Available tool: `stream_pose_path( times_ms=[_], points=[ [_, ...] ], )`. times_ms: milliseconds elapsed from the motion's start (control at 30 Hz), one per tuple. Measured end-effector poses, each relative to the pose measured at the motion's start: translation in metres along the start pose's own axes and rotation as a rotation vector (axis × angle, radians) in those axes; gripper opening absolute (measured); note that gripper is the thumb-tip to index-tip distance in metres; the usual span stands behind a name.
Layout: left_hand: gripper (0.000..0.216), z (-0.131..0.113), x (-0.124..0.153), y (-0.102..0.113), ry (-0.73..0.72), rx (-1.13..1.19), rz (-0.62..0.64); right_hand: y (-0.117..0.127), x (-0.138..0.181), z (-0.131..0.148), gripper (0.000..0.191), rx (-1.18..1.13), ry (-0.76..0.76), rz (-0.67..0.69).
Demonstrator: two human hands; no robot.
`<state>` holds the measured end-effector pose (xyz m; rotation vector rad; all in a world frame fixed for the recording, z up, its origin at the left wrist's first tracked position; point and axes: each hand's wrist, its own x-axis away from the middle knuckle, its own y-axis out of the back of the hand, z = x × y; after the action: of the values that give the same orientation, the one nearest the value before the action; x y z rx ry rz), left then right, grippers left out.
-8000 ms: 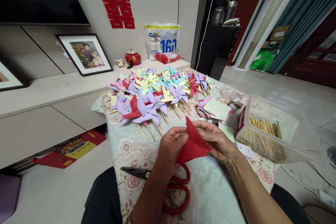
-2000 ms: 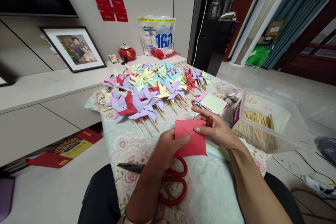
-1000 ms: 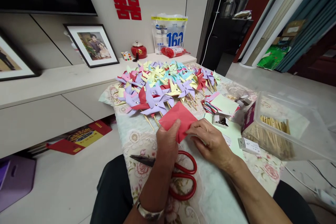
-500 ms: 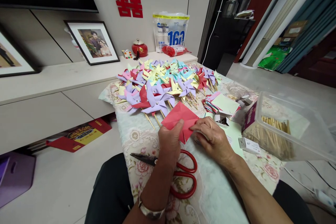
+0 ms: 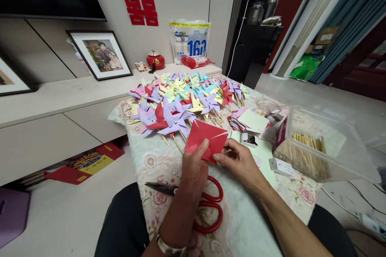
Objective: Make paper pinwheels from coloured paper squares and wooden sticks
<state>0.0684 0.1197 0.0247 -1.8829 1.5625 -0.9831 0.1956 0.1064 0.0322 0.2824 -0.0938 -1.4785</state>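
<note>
A square of red paper with slits cut in from its corners is held up over the table. My left hand grips its lower left side, thumb on top. At its right corner, my right hand pinches the edge between thumb and fingers. Red-handled scissors lie beneath my left forearm, blades pointing left. Just beyond the paper, many paper pinwheels on wooden sticks are heaped together in purple, red, yellow, pink and blue.
On the right stand a clear plastic bin of wooden sticks, a small white box, an open box of small fasteners and a stack of coloured paper. Behind, a cabinet carries framed photos, a red jar and a bag of cups.
The red paper has turned, and a slit now shows open near its right corner. My right hand's thumb has come onto the paper's lower right edge. The view has shifted slightly.
</note>
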Motion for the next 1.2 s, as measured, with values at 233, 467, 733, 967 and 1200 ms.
stream_pose_path(
  times_ms=[233,467,733,967,1200],
  points=[
    [0.037,0.004,0.004,0.0,0.134,-0.079,0.093,0.002,-0.006,-0.003,0.024,-0.287,-0.031,-0.163],
    [0.041,0.008,-0.003,0.01,-0.351,-0.556,-0.345,0.012,-0.009,-0.008,0.022,-0.166,0.068,-0.37],
    [0.031,0.012,0.015,0.001,-0.191,-0.647,0.205,0.018,-0.002,-0.006,0.004,0.437,0.487,-0.516],
    [0.037,0.01,0.015,-0.007,0.019,-0.272,0.321,0.012,0.003,0.0,0.011,0.732,0.687,-0.21],
    [0.017,0.002,0.011,-0.002,0.039,-0.212,0.158,0.012,0.003,0.001,0.014,0.756,0.721,-0.03]
  ],
)
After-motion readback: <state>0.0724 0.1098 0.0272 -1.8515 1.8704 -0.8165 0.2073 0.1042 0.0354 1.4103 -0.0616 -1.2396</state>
